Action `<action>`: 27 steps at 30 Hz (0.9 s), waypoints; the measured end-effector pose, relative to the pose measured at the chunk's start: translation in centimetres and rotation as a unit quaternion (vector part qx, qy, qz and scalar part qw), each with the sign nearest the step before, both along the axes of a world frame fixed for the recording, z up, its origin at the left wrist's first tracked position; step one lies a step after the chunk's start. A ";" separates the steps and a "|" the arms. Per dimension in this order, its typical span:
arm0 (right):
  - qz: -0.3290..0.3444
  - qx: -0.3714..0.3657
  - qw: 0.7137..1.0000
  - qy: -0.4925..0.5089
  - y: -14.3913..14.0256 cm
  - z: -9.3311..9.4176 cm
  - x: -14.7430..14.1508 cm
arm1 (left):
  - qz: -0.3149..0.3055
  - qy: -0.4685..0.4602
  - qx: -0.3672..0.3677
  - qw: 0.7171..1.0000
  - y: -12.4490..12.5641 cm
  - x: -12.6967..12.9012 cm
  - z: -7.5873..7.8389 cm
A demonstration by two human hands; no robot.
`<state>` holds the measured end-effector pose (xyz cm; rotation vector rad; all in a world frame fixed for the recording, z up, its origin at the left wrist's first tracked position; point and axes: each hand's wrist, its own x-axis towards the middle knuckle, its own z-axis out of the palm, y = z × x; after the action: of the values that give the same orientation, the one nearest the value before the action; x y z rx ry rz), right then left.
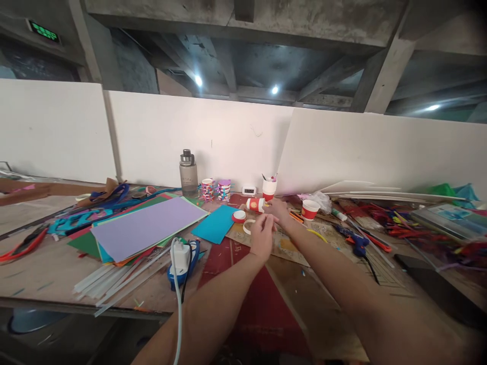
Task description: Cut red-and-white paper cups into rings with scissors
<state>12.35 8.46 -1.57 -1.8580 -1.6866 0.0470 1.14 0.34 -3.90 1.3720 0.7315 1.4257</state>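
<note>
Craft counter (45,274) seen from the wearer's head, read left to right. At far left lie red and teal offcuts; next, a stack of coloured sheets topped by a lilac sheet (146,225), with a bundle of clear glue sticks (114,281) at its near edge. A blue-and-white glue gun (181,261) rests beside them, its white cord running toward the viewer. Behind stands a grey water bottle (188,173); a teal card (215,224) lies right of the stack.

At centre, the left hand (262,235) hovers over a roll of tape (249,226), its grip narrow, fingers curled; whether it touches the roll cannot be told. A red-and-white lid (239,216) lies just beside the roll. The right hand (278,209) reaches to a tipped paper cup (255,204); its fingers rest at the cup's mouth, but whether the grip is closed on it cannot be told.

Judged step: gathering small parts at the counter's middle. The next move calls for a firm pinch on cup or tape without knocking the upright red cup (310,209) to the right.
</note>
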 end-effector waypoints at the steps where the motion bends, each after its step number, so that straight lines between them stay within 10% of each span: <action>1: -0.019 -0.013 1.000 0.005 0.8 -0.3 -0.4 | -0.006 0.017 0.015 1.000 -0.4 0.0 0.1; 12: 0.006 0.069 0.994 0.080 0.8 0.1 0.3 | -0.039 0.143 0.119 0.982 -1.9 0.1 0.6; 21: 0.078 0.230 0.966 0.087 -7.7 -1.2 3.0 | 0.187 0.061 0.084 0.977 1.9 -2.0 1.9; 27: 0.140 0.253 0.953 0.087 -8.9 -1.9 1.3 | -0.005 0.065 0.005 0.998 2.8 -1.3 0.8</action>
<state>13.62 -0.45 -3.51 -1.1966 -1.6369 -0.0947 -0.21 3.18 -3.08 1.4839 0.8016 1.3436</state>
